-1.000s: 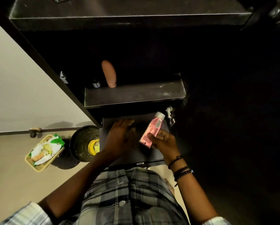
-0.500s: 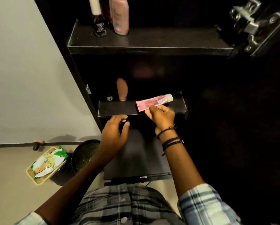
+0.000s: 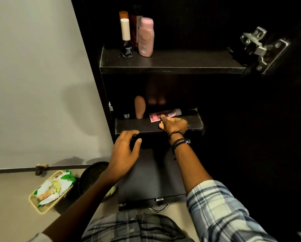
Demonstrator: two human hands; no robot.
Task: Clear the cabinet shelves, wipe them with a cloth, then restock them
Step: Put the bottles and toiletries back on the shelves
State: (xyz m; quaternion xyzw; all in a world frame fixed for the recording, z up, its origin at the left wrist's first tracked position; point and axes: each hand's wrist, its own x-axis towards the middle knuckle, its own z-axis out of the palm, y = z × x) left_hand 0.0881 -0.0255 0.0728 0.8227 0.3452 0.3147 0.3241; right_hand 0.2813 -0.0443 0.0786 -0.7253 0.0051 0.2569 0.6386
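Pink tube (image 3: 165, 114) had landed on the lower shelf (image 3: 137, 124), so restocking was underway. Right hand (image 3: 175, 124) touched its crimp, pinch unclear; left hand (image 3: 124, 154) hung relaxed, empty.

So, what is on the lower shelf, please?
A pink tube lies flat, gripped by the right hand, beside an upright brown bottle and a small dark bottle. The hand covers the tube's near edge; the shelf behind is too dark.

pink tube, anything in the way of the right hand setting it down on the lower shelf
Nothing visible. The pink tube already lies on the lower shelf, the right hand holding its flat end. The brown bottle and small dark bottle stand to its left, apart from it.
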